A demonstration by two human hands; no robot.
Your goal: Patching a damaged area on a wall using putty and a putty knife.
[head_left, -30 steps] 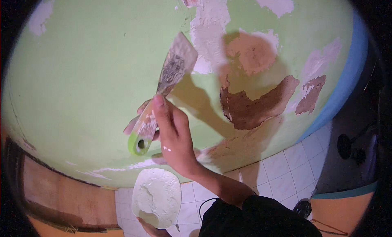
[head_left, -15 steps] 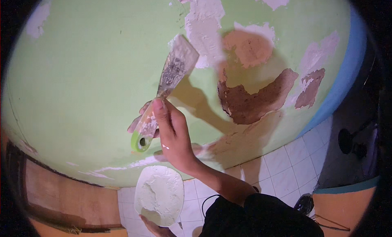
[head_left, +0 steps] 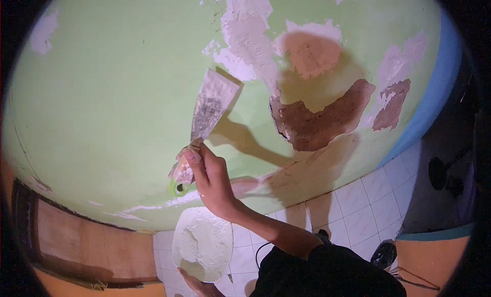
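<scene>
My right hand is closed around the handle of a putty knife. Its broad blade, smeared with white filler, points up in front of the green wall; the handle has a bright green end with a hole. Below, my left hand grips the near edge of a pale rounded tub of creamy white putty. Only part of that hand shows. To the right of the blade, the wall has a brown bare patch, and white filler runs up above it.
White floor tiles lie below the wall. At the lower left is a brown wooden panel in a dark frame. A dark stand-like object is on the right, with a black bag-like bundle nearer me. My shadow falls on the wall.
My right hand and the putty knife have moved down, and the blade now sits lower, below the white filler. The tub has shifted only slightly to the right in view.
</scene>
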